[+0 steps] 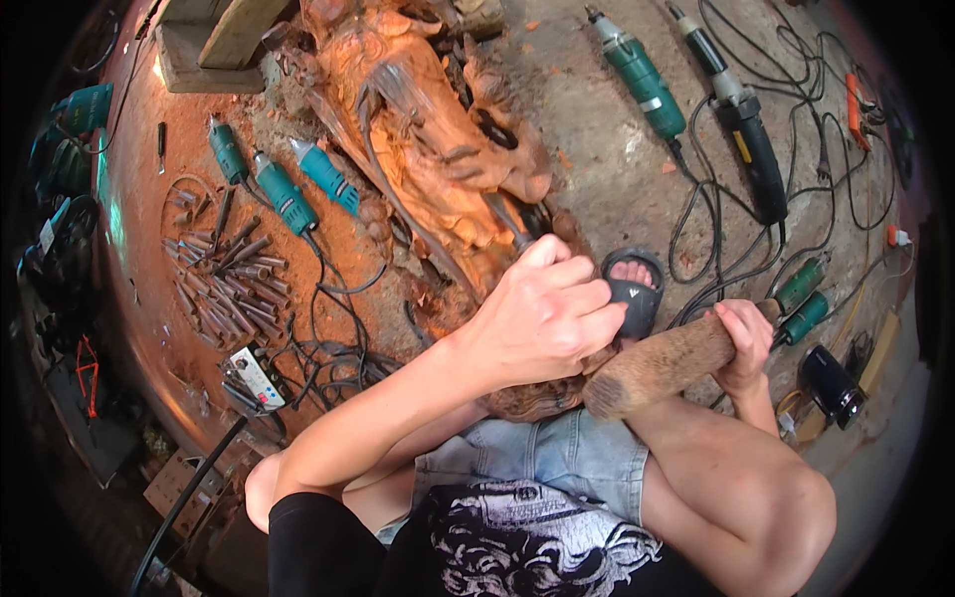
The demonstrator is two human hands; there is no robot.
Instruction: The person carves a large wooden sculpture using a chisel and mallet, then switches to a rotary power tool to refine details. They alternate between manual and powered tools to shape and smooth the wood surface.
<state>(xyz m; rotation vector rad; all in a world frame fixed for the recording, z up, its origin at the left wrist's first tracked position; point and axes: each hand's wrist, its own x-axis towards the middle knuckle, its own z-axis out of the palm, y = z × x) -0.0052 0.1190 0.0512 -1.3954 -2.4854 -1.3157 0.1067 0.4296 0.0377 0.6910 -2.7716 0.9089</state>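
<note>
Wood carving (418, 149): lies on the floor (587, 129) in front of the person; the step in hand looks like chiselling its nearer end.
Mallet (652, 376): a thick wooden club slanting above the person's leg, its head just beside the left fist; a blow would seem to call for swinging it clear, then onto the chisel's butt.
Left hand (557, 303): closed in a tight fist around the chisel.
Right hand (742, 340): wrapped around the mallet's far end.
Chisel (521, 238): its dark shank points at the carving; I cannot tell whether the edge bites.
</note>
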